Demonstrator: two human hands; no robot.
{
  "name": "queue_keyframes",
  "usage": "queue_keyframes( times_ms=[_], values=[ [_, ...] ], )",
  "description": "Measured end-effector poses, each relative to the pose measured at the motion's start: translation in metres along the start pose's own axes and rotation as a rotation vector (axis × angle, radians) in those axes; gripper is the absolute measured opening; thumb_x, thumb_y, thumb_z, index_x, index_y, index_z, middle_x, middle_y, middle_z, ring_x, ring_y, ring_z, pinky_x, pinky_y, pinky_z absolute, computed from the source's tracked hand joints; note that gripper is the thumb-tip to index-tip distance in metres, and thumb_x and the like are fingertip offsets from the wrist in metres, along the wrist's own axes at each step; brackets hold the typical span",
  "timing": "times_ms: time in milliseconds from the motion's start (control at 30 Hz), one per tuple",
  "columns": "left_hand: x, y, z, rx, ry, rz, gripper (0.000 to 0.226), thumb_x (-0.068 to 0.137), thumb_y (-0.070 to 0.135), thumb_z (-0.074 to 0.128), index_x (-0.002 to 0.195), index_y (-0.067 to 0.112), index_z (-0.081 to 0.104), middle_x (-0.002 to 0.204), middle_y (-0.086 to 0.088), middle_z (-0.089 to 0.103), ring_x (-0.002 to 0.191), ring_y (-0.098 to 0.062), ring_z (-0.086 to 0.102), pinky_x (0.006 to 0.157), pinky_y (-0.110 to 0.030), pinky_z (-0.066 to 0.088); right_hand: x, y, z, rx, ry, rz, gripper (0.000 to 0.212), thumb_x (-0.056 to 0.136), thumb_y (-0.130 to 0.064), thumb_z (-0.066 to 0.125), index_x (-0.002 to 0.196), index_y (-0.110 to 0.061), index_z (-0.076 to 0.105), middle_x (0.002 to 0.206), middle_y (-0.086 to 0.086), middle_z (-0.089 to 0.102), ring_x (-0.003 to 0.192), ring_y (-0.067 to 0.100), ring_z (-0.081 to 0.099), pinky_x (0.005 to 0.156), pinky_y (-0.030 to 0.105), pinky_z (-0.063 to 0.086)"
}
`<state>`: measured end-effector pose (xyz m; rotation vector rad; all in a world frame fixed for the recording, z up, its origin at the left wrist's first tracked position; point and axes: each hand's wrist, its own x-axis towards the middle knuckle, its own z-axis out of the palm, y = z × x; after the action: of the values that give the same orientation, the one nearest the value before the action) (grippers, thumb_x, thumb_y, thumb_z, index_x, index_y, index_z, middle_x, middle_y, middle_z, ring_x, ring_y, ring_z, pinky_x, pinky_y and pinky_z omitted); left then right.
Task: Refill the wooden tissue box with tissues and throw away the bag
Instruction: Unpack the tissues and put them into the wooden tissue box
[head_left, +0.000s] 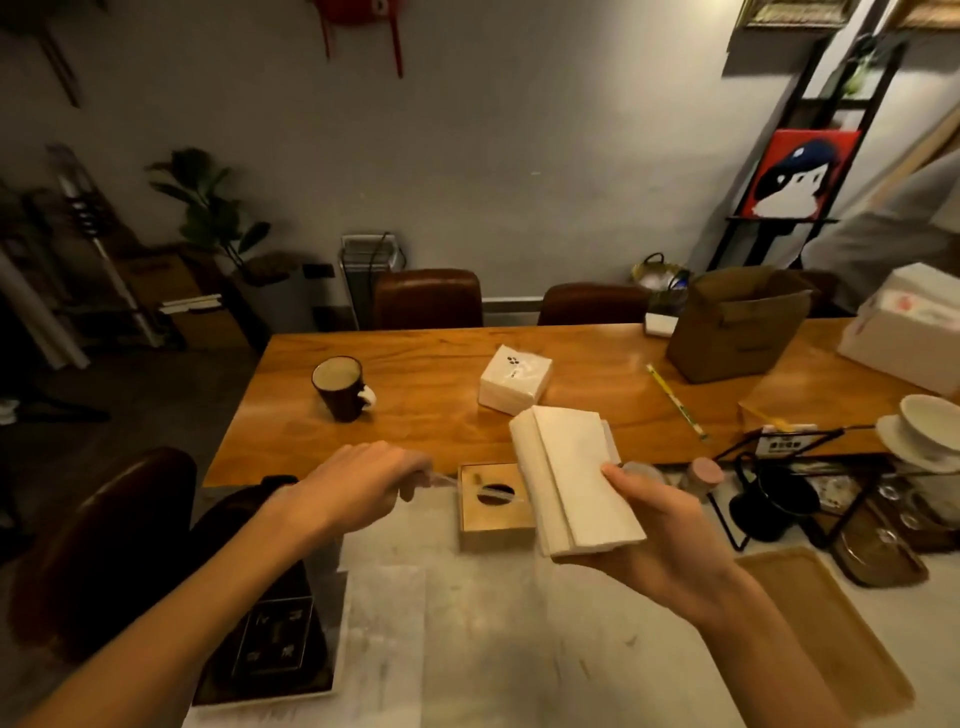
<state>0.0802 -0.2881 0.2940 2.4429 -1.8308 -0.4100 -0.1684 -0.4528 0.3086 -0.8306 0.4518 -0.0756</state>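
Far left on the wooden counter (415, 426): dark mug (340, 387), upright, handle to the right, well apart from everything else.

Left hand (358, 483), near-left, back of hand up, fingers closed together on a thin clear strip, apparently the tissue bag (441, 479). It is blurred; its shape cannot be told. The strip runs right toward the wooden tissue box (493, 506) and seems to cross its oval opening.

Wooden tissue box sits on the pale near surface, just right of the left hand's fingers, between the two hands. Whether it holds any tissues cannot be told.

Behind it, mid-counter: a wrapped white tissue pack (514, 383), lying flat, untouched.

Right hand (660, 525), palm up, fingers clamped on a folded stack of white tissues (571, 488), thumb on top near the stack's right edge. Stack is held tilted in the air, overlapping the box's right side in view.

Far right: open cardboard box (737, 332), white cup (930, 426), black wire rack (779, 499).
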Motion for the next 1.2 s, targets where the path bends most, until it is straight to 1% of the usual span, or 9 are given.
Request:
queue_keyframes(
  times_ms=[200, 300, 433, 567, 733, 833, 933, 1067, 1200],
  values=[
    [0.002, -0.017, -0.046, -0.018, 0.094, -0.093, 0.038, 0.091, 0.009, 0.053, 0.11, 0.041, 0.057, 0.104, 0.019, 0.058, 0.096, -0.001, 0.056, 0.066, -0.015, 0.039, 0.009, -0.004, -0.024, -0.019, 0.12, -0.064, 0.104, 0.038, -0.036, 0.097, 0.13, -0.023, 0.052, 0.109, 0.015, 0.071, 0.1, 0.031, 0.071, 0.076, 0.042, 0.059],
    [-0.017, -0.021, -0.092, 0.009, 0.259, -0.115, 0.045, 0.088, 0.0, 0.057, 0.116, 0.034, 0.06, 0.107, 0.016, 0.058, 0.097, -0.005, 0.055, 0.078, -0.023, 0.047, 0.013, -0.005, -0.042, -0.079, 0.166, -0.099, 0.1, 0.038, -0.039, 0.096, 0.126, -0.025, 0.053, 0.104, 0.011, 0.073, 0.098, 0.027, 0.072, 0.075, 0.039, 0.059],
    [-0.061, -0.018, -0.104, 0.079, 0.301, -0.082, 0.055, 0.08, -0.003, 0.067, 0.119, 0.036, 0.062, 0.112, 0.015, 0.055, 0.102, -0.006, 0.048, 0.083, -0.026, 0.046, 0.028, 0.019, -0.074, -0.175, 0.277, -0.044, 0.064, 0.075, -0.029, 0.07, 0.134, -0.021, 0.046, 0.12, 0.013, 0.062, 0.111, 0.03, 0.062, 0.082, 0.038, 0.059],
    [-0.099, -0.004, -0.053, 0.118, 0.237, -0.015, 0.065, 0.063, 0.0, 0.08, 0.114, 0.036, 0.065, 0.113, 0.019, 0.054, 0.1, -0.002, 0.046, 0.076, -0.015, 0.034, 0.047, 0.066, -0.116, -0.134, 0.38, 0.061, 0.052, 0.086, -0.019, 0.062, 0.135, -0.02, 0.045, 0.124, 0.013, 0.061, 0.114, 0.032, 0.059, 0.081, 0.04, 0.056],
    [-0.111, -0.02, 0.039, 0.207, 0.192, -0.1, 0.077, 0.034, -0.009, 0.088, 0.101, 0.026, 0.073, 0.097, 0.005, 0.067, 0.082, -0.018, 0.064, 0.064, -0.028, 0.051, 0.057, 0.118, -0.15, -0.142, 0.466, 0.18, 0.034, 0.095, -0.014, 0.055, 0.127, -0.021, 0.046, 0.117, 0.012, 0.063, 0.105, 0.03, 0.06, 0.079, 0.039, 0.053],
    [-0.115, -0.031, 0.101, 0.161, 0.16, -0.184, 0.08, 0.036, -0.007, 0.089, 0.106, 0.026, 0.07, 0.1, 0.004, 0.065, 0.085, -0.015, 0.062, 0.066, -0.025, 0.054, 0.066, 0.144, -0.168, -0.243, 0.499, 0.23, 0.037, 0.094, -0.015, 0.057, 0.129, -0.018, 0.046, 0.115, 0.01, 0.065, 0.102, 0.029, 0.063, 0.074, 0.037, 0.054],
    [-0.12, -0.038, 0.155, 0.142, 0.105, -0.228, 0.093, 0.04, -0.017, 0.079, 0.12, 0.027, 0.062, 0.097, 0.001, 0.058, 0.079, -0.015, 0.053, 0.059, -0.023, 0.043, 0.073, 0.162, -0.179, -0.358, 0.546, 0.219, 0.041, 0.093, -0.016, 0.059, 0.132, -0.017, 0.045, 0.114, 0.006, 0.064, 0.095, 0.022, 0.063, 0.074, 0.033, 0.052],
    [-0.126, -0.051, 0.211, 0.204, 0.026, -0.269, 0.107, 0.038, -0.019, 0.071, 0.134, 0.027, 0.054, 0.095, -0.002, 0.047, 0.074, -0.016, 0.041, 0.057, -0.025, 0.034, 0.078, 0.182, -0.198, -0.57, 0.626, 0.22, 0.06, 0.09, -0.029, 0.065, 0.142, -0.014, 0.04, 0.135, 0.01, 0.054, 0.108, 0.027, 0.059, 0.093, 0.041, 0.049],
    [-0.126, -0.043, 0.237, 0.219, -0.112, -0.364, 0.085, 0.03, -0.006, 0.075, 0.112, 0.019, 0.07, 0.095, -0.006, 0.054, 0.078, -0.021, 0.05, 0.062, -0.032, 0.048, 0.079, 0.187, -0.202, -0.747, 0.659, 0.194, 0.058, 0.09, -0.025, 0.065, 0.141, -0.01, 0.041, 0.133, 0.007, 0.054, 0.117, 0.031, 0.055, 0.094, 0.038, 0.045]
  ],
)
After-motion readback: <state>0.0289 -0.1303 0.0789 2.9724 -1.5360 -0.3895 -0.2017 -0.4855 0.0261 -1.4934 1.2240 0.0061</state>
